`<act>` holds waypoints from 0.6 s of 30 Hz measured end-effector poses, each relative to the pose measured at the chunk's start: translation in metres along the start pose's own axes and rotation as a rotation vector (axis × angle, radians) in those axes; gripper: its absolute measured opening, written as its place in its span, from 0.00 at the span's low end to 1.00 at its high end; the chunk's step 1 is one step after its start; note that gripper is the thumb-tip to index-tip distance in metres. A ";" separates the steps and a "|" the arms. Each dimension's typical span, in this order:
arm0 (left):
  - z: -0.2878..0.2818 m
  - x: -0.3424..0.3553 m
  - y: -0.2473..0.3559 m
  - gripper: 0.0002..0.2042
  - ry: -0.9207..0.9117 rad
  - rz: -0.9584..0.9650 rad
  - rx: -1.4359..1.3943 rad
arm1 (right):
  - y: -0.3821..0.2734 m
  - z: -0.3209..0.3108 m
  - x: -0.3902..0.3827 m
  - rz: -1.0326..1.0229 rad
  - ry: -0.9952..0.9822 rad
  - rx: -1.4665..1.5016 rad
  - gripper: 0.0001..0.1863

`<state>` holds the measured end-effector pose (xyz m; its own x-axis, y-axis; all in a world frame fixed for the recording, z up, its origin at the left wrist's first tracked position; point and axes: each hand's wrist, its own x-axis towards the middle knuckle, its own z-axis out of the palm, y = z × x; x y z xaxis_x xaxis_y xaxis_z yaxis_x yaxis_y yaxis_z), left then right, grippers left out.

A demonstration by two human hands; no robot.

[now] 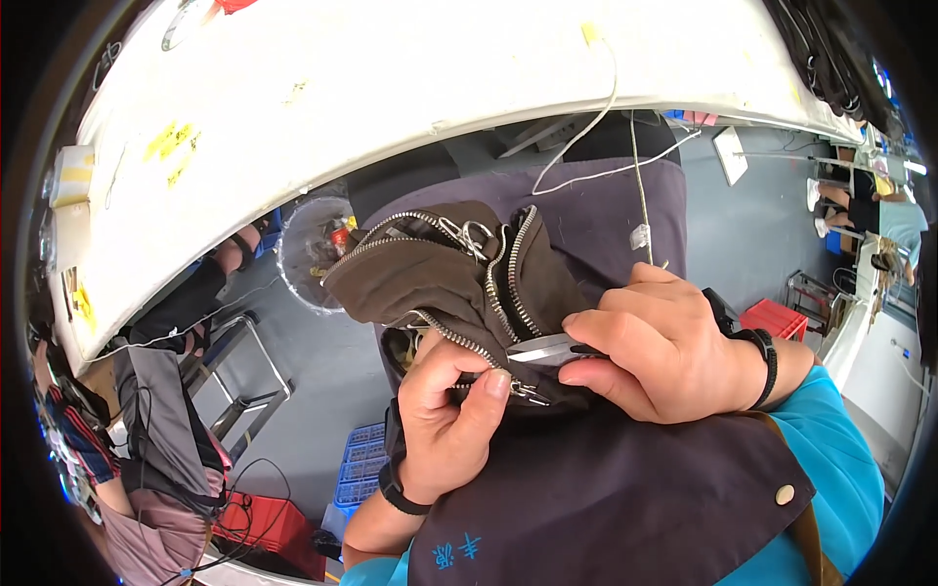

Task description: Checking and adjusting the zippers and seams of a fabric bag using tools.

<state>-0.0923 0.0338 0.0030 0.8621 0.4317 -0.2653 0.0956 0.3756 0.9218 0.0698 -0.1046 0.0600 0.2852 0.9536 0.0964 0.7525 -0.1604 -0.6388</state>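
A dark brown fabric piece with several metal zippers (pixel 410 275), perhaps a bag, lies bunched above my lap. My left hand (pixel 451 410) pinches its lower edge beside a zipper, thumb on top. Small metal thread snips (pixel 542 350) are gripped in my right hand (pixel 657 347), their blades pointing left at the zipper edge near my left thumb. A zipper pull (pixel 528 393) dangles just below the blades. Whether the tips touch a thread is too small to tell. A dark apron (pixel 606 488) covers my front.
Ahead runs a long white table (pixel 322 107), with a white cord (pixel 611 93) hanging off its edge. A lined waste bin (pixel 293 259) stands at left, near a metal stool frame (pixel 244 376). Blue crates (pixel 360 464) and a red bin (pixel 269 527) sit lower left. Other people are at both sides.
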 end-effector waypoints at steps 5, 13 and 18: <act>0.000 0.001 0.001 0.04 -0.027 0.022 0.022 | -0.001 0.002 0.001 -0.029 0.033 -0.039 0.15; 0.002 0.003 0.002 0.04 -0.007 0.068 0.047 | -0.001 0.004 0.000 -0.003 0.015 -0.010 0.13; 0.000 0.000 0.003 0.03 -0.025 0.064 0.139 | 0.001 0.006 -0.002 0.049 0.007 0.117 0.13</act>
<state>-0.0918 0.0353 0.0058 0.8804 0.4305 -0.1991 0.1062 0.2304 0.9673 0.0659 -0.1052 0.0547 0.3247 0.9434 0.0681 0.6633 -0.1757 -0.7275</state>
